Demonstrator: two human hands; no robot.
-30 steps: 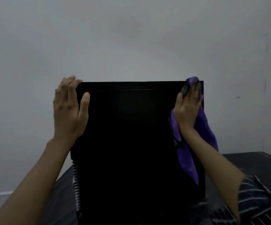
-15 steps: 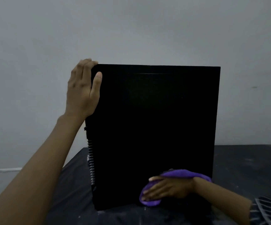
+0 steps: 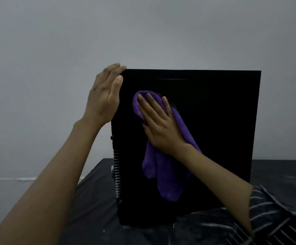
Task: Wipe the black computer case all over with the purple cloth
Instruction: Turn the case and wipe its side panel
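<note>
Black computer case (image 3: 214, 138) is stood upright on the dark table (image 3: 94, 200), broad near face toward the camera, grey wall (image 3: 143, 32) behind. Purple cloth (image 3: 168, 174) is pressed against the upper left part of that face; its loose tail hangs below the wrist.

Step in hand, as judged: wiping of the near panel. Pressure is best spread through the whole palm and strokes overlapped from edge to edge. The hanging tail would be better gathered under the hand so that it is not dragged across cleaned areas. The case must be braced against the push so that it is not tipped backward.

Pose: right hand (image 3: 161, 128) is laid flat on the cloth, fingers (image 3: 150, 106) straight, slightly spread, pointed up and left. Nothing is clenched; the cloth is held by pressure alone. The forearm enters from lower right, with a striped sleeve (image 3: 276, 218) at the elbow.

Left hand (image 3: 104, 99) is set against the upper left corner, fingers straight, tips at the top edge, thumb along the front edge. No grasp is closed round the case.
</note>
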